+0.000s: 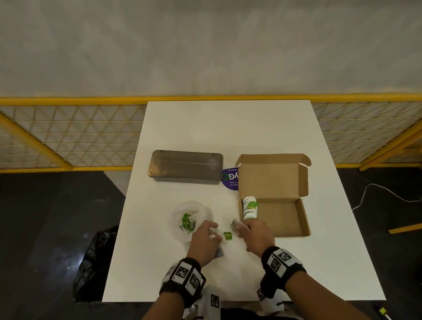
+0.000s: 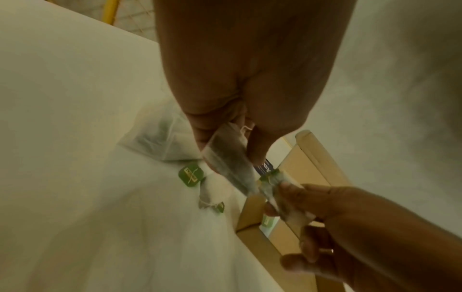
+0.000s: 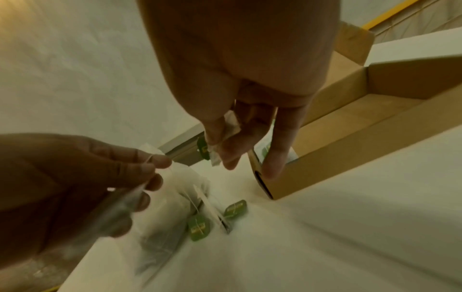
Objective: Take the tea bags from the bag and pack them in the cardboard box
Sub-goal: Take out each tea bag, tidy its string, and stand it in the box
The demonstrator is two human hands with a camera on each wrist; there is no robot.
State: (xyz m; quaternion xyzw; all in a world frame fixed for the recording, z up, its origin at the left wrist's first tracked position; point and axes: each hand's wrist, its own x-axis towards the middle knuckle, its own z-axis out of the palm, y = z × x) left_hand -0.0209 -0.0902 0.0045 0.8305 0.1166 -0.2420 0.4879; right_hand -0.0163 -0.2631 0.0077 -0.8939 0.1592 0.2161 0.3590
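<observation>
Brown cardboard box lay open on the white surface, a few tea bags stacked at its left end. Your left hand and right hand each pinched a white paper tea bag; the strings looked tangled, so you needed to part them gently.

White tea bags stand packed in the open cardboard box's left end.

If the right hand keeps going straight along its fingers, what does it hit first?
Most likely the near-left corner of the cardboard box, where the packed tea bags stand. The right hand, pinching a tea bag, points there; depth is unclear.
</observation>
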